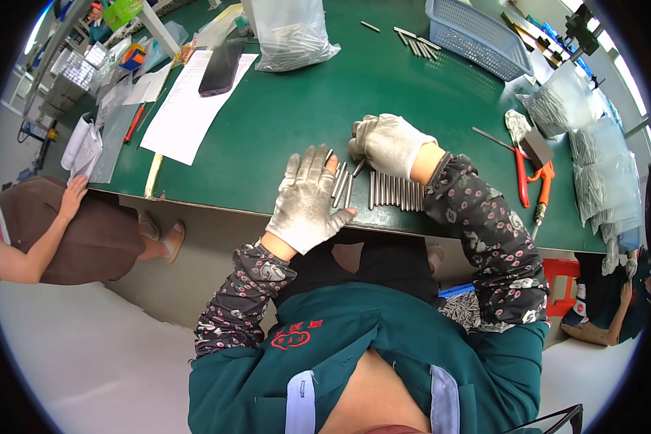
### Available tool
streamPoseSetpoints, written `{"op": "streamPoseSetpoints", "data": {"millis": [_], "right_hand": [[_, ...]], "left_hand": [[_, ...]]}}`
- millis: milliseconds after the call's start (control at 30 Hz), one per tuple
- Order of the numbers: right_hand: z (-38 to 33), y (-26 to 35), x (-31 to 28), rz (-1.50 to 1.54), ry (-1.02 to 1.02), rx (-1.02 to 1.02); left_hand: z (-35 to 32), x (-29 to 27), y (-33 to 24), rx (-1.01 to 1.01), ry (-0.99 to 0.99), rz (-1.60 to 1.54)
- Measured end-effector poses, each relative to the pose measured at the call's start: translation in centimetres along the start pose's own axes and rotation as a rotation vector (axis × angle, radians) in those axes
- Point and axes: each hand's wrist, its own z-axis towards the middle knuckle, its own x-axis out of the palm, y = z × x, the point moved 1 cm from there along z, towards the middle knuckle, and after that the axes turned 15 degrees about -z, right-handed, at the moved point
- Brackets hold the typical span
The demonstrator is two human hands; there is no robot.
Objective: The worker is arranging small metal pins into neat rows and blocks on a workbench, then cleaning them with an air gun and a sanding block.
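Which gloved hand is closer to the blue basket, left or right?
Right. The right hand is on the near side of the blue basket, toward its left; the left hand is farther left and nearer the table's front edge.

Past the far side of the row of metal rods (392,193), beyond the right hand (392,141) at its far left corner, bare green table (354,79) leaves a broad passage, bounded farther out by a bag of rods (291,40) to the row's far left and a blue basket (477,47) to its far right. Left of the row, loose rods (348,189) and the left hand (307,202) block the near edge, with open tabletop beyond them toward the paper (181,119). The right sleeve (488,224) crosses the row's right end, and farther right a red-handled tool (521,177), an orange tool (545,181) and piled bags (606,173) close off the side.
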Motion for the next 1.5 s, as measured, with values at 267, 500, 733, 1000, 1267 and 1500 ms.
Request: {"op": "streamPoseSetpoints", "data": {"millis": [267,500,733,1000,1267,1500], "right_hand": [[-2.1,0.6,-3.1,0.076,0.089,0.381],[-4.2,7.4,-2.5,0.246,-0.057,0.678],[-4.6,7.3,-1.8,0.264,-0.13,0.629],[-2.3,5.8,-1.1,0.019,-0.071,0.533],[-2.6,5.8,-2.2,-0.003,-0.102,0.368],[-0.1,5.1,-1.3,-0.328,0.019,-0.154]], "left_hand": [[-0.1,0.9,-0.3,-0.023,-0.039,0.017],[0.0,0.3,-0.9,-0.078,-0.062,-0.017],[-0.3,-1.6,1.3,-0.059,-0.045,-0.122],[-0.2,-1.0,1.3,-0.069,-0.113,-0.151],[0.4,-1.1,2.4,-0.023,-0.195,-0.192],[1.0,-1.3,3.0,0.066,-0.274,-0.194]]}}
